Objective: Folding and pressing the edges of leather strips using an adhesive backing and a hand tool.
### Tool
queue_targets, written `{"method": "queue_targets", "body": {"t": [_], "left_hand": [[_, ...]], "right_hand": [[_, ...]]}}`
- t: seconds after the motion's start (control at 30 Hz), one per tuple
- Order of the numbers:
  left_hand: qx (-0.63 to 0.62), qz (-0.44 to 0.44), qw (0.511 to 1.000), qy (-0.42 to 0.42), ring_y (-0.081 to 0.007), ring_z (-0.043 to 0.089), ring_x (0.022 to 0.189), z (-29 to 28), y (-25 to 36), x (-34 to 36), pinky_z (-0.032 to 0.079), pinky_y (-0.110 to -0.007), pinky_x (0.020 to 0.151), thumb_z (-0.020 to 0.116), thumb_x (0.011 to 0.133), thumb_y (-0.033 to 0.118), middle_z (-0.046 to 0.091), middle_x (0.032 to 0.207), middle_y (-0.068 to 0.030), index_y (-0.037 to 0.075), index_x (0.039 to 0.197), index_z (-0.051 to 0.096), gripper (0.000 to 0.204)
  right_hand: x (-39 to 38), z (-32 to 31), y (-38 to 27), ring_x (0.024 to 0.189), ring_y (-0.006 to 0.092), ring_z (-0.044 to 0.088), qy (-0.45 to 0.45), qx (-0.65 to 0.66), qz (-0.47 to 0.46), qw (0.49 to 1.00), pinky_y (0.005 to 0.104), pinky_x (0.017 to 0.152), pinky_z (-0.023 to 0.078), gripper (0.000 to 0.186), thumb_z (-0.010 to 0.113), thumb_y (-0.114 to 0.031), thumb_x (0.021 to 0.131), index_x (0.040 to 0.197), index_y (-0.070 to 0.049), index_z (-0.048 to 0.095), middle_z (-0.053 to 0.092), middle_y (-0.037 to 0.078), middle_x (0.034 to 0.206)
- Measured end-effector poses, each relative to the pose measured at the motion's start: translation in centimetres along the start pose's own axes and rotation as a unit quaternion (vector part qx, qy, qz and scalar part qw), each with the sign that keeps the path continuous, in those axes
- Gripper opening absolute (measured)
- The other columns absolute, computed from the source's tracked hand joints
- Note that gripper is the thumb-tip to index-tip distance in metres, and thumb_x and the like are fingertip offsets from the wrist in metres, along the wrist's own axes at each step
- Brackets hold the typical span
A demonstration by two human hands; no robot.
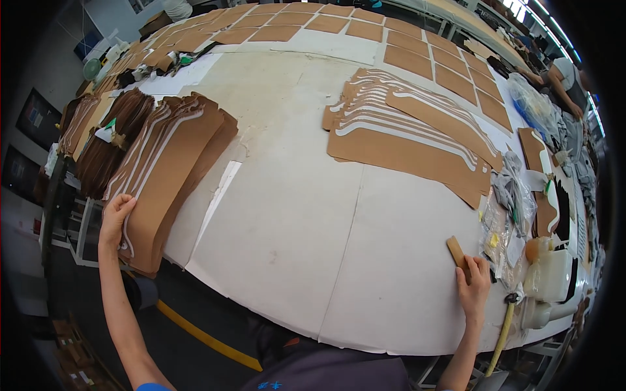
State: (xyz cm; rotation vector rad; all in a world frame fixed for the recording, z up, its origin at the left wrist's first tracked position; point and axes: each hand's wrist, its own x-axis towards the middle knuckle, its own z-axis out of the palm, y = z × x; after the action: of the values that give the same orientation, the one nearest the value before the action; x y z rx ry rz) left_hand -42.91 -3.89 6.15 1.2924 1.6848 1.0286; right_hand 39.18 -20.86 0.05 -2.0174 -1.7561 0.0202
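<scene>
My left hand (116, 217) rests on the near end of a thick stack of brown cardboard pattern pieces (171, 163) lying at the table's left edge; its fingers curl over the top sheets. My right hand (474, 284) is on the white table (293, 234) at the right and grips a small flat brown block (456, 251). Beyond it, a fanned pile of long curved brown cardboard patterns (411, 127) lies on the tabletop.
More brown stacks (111, 137) sit further left. Rows of rectangular brown sheets (417, 58) cover the far table. Clear plastic bags (508, 208), white plastic jugs (551, 277) and a yellow-handled tool (503, 335) crowd the right edge. Another person (564, 75) stands far right.
</scene>
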Motion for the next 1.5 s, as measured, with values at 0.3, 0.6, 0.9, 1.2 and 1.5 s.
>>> {"method": "queue_targets", "body": {"t": [0.3,0.6,0.9,1.2,1.5], "left_hand": [[0.229,-0.076,0.97,-0.011,-0.0078,0.062,0.097,4.7,0.7,-3.1,0.051,-0.025,0.081,0.066,0.107,0.043,0.073,0.105,-0.0051,-0.003,0.12,0.073,0.049],[0.057,-0.218,0.971,0.078,-0.0257,0.075,0.103,1.4,0.7,-9.2,0.062,-0.041,0.09,0.024,0.098,0.088,0.072,0.119,-0.0224,-0.004,0.141,0.06,0.108],[0.028,-0.209,0.975,0.071,-0.0259,0.076,0.1,-0.3,1.4,-11.3,0.064,-0.039,0.088,0.038,0.102,0.078,0.075,0.112,-0.0224,-0.004,0.133,0.066,0.092],[0.111,-0.128,0.979,0.117,-0.0096,0.071,0.086,0.8,0.2,-11.4,0.06,-0.025,0.076,0.073,0.099,0.019,0.077,0.101,-0.0059,-0.003,0.124,0.071,0.033],[0.079,-0.13,0.983,0.099,-0.0096,0.071,0.091,0.9,-0.5,-12.2,0.061,-0.027,0.08,0.068,0.098,0.006,0.076,0.105,-0.0064,-0.004,0.129,0.068,0.032]], "right_hand": [[3.0,1.1,1.6,0.111,0.0393,0.059,-0.058,-0.056,-0.08,0.994,0.0473,0.095,0.048,0.031,0.075,-0.008,0.093,0.121,0.001,0.068,0.062,0.019,0.119],[4.3,0.7,-2.1,0.101,0.0417,0.067,-0.083,-0.142,-0.143,0.976,0.0506,0.089,0.055,0.023,0.069,-0.02,0.103,0.118,-0.003,0.076,0.07,0.024,0.111],[4.5,0.5,-1.1,0.101,0.0406,0.069,-0.081,-0.167,-0.145,0.972,0.0496,0.087,0.057,0.036,0.064,-0.037,0.107,0.122,-0.007,0.077,0.072,0.023,0.114],[4.5,0.9,0.4,0.095,0.038,0.07,-0.048,-0.196,-0.137,0.97,0.0478,0.082,0.057,0.03,0.067,-0.034,0.105,0.115,-0.008,0.079,0.075,0.018,0.107],[4.3,0.9,1.0,0.086,0.0378,0.07,-0.012,-0.166,-0.149,0.975,0.0467,0.074,0.058,0.027,0.069,-0.032,0.104,0.111,-0.008,0.079,0.074,0.018,0.099]]}}
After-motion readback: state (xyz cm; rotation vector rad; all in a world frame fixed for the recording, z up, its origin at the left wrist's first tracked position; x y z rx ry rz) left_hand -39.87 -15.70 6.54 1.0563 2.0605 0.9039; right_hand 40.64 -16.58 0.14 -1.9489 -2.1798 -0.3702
